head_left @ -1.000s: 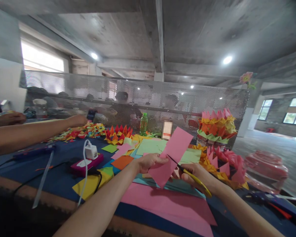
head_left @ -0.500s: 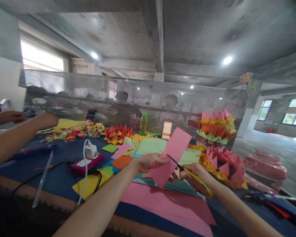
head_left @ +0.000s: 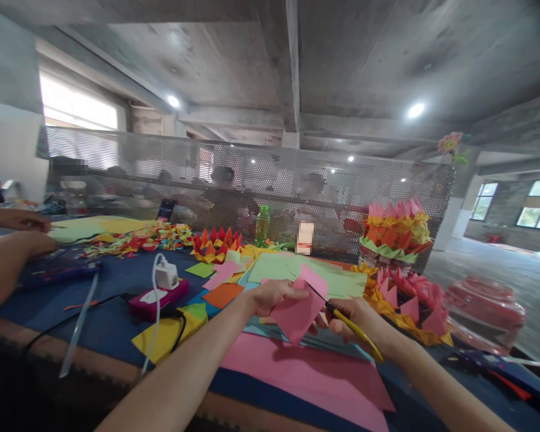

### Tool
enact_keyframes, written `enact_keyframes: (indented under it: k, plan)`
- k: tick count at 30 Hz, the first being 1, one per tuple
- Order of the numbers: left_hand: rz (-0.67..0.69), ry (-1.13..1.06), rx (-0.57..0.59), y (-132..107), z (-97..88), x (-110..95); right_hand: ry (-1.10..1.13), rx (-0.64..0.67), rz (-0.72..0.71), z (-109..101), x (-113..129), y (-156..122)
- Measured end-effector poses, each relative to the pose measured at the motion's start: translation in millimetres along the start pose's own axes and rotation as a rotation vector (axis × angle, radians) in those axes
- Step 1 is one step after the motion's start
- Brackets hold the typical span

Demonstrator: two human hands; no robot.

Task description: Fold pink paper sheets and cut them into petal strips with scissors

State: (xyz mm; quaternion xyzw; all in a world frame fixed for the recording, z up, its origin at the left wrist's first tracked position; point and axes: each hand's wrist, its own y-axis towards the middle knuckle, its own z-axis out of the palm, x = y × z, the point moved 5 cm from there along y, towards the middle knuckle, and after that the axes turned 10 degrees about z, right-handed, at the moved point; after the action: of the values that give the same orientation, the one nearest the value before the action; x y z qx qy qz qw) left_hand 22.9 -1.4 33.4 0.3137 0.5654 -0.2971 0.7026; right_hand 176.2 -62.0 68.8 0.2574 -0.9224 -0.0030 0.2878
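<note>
My left hand [head_left: 272, 296] pinches a pink paper piece [head_left: 297, 312] held up over the table. My right hand [head_left: 357, 321] grips yellow-handled scissors [head_left: 342, 318], whose dark blades touch the paper's upper right edge. The pink piece is short now, with a small flap standing at its top. A large pink sheet [head_left: 315, 375] lies flat on the table below both hands. Light green sheets [head_left: 279, 267] lie just behind.
Another person's arms [head_left: 9, 252] reach in at the left. A pink power bank with a white plug [head_left: 159, 291] and cables lies left of my arm. Folded paper flowers [head_left: 393, 231] and a pink jar [head_left: 486, 312] stand at the right. A mesh screen [head_left: 252, 192] backs the blue table [head_left: 108, 327].
The tall upper part of the pink paper is gone from view, leaving a shorter piece in my left hand. The other person's arm at the left has drawn back.
</note>
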Motion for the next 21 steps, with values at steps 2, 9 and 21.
enact_keyframes:
  k: [2, 9, 21]
  plan:
    - [-0.029, -0.014, -0.024, -0.2, 1.5, 2.0, 0.01, 0.018, -0.058, -2.4, 11.0, -2.6]
    - [-0.072, -0.055, 0.029, 1.6, 7.8, 9.5, 0.091, 0.085, -0.068, -0.2, 19.0, -4.9]
    - [-0.12, -0.09, -0.026, -2.2, 6.8, 10.0, 0.118, 0.119, -0.12, -1.1, 28.5, -6.7]
